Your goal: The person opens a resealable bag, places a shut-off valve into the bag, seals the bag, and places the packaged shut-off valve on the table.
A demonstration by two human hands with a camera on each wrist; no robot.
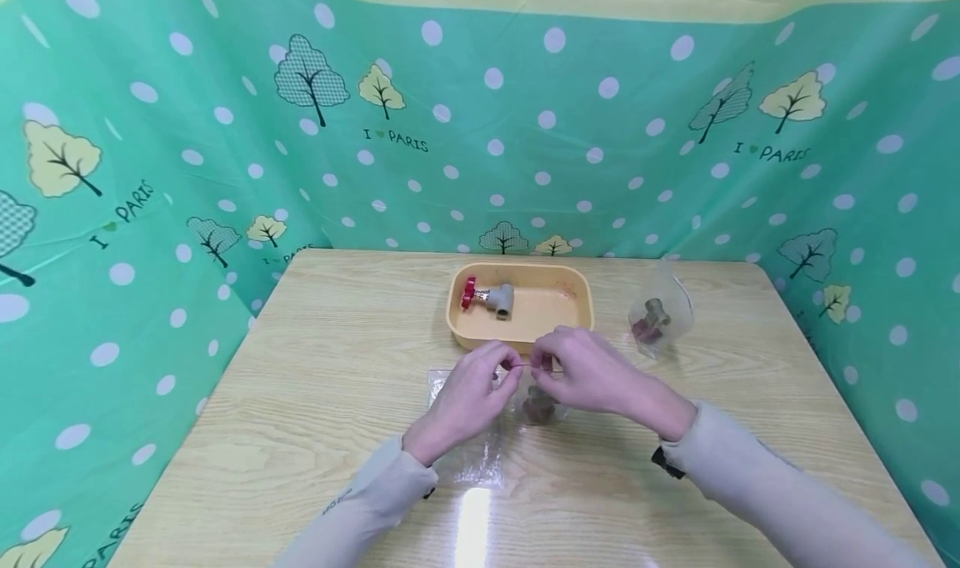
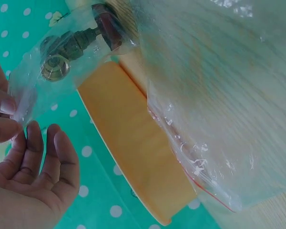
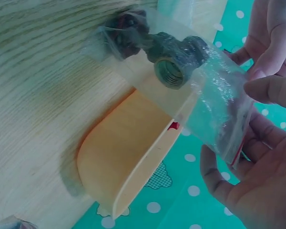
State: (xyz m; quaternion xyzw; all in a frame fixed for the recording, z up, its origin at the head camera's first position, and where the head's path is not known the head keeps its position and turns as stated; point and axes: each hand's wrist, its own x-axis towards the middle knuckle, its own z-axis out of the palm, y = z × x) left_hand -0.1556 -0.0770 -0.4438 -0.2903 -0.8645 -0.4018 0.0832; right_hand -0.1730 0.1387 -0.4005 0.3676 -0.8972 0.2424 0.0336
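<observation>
A clear zip bag [image 3: 212, 107] with a red line along its mouth hangs between my two hands, over the table in front of the tray. Inside it sits a grey stop valve [image 3: 174, 55] with a dark red handwheel, low in the bag. My left hand [image 1: 471, 391] pinches the bag's top edge with thumb and forefinger. Close beside it, my right hand [image 1: 588, 372] pinches the same edge, its other fingers loosely bent. Beneath my left hand another clear zip bag [image 1: 480, 455] lies flat on the table, partly covered by the hand.
Just beyond my hands stands a yellow tray [image 1: 558, 305] holding a grey valve [image 1: 498, 299] with a red handwheel. To the right, a second bagged valve [image 1: 651, 321] stands on the wooden table [image 1: 315, 401]. Green patterned cloth [image 1: 525, 134] encloses the back and sides.
</observation>
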